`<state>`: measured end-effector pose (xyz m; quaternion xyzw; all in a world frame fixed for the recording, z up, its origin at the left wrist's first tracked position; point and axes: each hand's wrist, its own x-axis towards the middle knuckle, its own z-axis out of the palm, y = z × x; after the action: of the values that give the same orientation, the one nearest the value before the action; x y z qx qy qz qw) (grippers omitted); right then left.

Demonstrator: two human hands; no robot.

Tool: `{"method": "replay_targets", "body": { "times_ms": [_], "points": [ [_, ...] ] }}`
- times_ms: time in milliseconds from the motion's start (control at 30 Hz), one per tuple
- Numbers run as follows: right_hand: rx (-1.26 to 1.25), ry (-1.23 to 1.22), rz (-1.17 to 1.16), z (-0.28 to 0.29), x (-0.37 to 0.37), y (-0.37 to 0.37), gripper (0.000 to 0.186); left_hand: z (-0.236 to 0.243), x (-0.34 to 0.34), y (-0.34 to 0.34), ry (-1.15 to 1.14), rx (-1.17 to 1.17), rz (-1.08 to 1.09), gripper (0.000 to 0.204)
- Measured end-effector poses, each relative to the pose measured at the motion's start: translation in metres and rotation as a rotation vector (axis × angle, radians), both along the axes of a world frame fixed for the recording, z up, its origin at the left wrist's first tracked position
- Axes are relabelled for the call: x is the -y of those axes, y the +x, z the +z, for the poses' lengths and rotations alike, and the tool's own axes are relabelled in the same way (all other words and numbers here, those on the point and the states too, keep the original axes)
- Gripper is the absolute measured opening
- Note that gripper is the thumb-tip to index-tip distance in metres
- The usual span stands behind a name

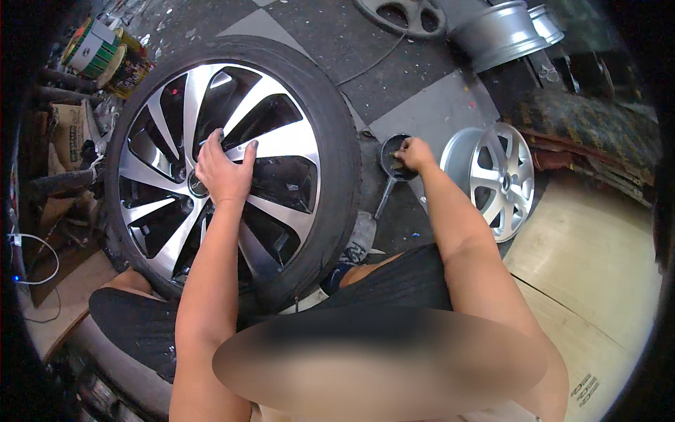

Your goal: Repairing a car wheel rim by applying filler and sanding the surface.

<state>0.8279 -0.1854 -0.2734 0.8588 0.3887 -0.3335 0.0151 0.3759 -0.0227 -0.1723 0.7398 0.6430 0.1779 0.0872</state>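
Observation:
A large tyre (342,141) mounted on a black and silver alloy wheel (281,141) lies flat in front of me. My left hand (226,172) rests over the wheel's spokes close to the hub, thumb and fingers apart, holding nothing. To the right of the tyre, a small dark round pan (387,149) with a straight grey handle sits on the floor. Into it reaches my right hand (418,154), its fingers pinched together. Whatever lies between those fingertips is too small to make out.
A silver alloy rim (517,179) stands right of the pan, and more silver rims (496,35) lie at the far right. A grey wheel cover (422,17) is at the back. Paint cans (91,49) and clutter line the left. Pale boards (583,253) lie at right.

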Motion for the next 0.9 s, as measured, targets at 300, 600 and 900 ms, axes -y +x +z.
{"method": "replay_targets", "body": {
  "times_ms": [300,600,900],
  "points": [
    [0.009,-0.099,0.178,-0.012,0.006,0.035,0.029,-0.002,0.003,0.008,0.021,0.07,-0.023,0.081],
    [-0.104,0.142,-0.289,0.071,0.019,0.071,0.031,-0.005,0.0,0.027,0.02,0.234,-0.008,0.052],
    [-0.858,0.439,-0.361,0.232,-0.055,-0.151,0.032,0.012,0.015,-0.032,0.032,0.625,-0.251,0.05]
  ]
}}
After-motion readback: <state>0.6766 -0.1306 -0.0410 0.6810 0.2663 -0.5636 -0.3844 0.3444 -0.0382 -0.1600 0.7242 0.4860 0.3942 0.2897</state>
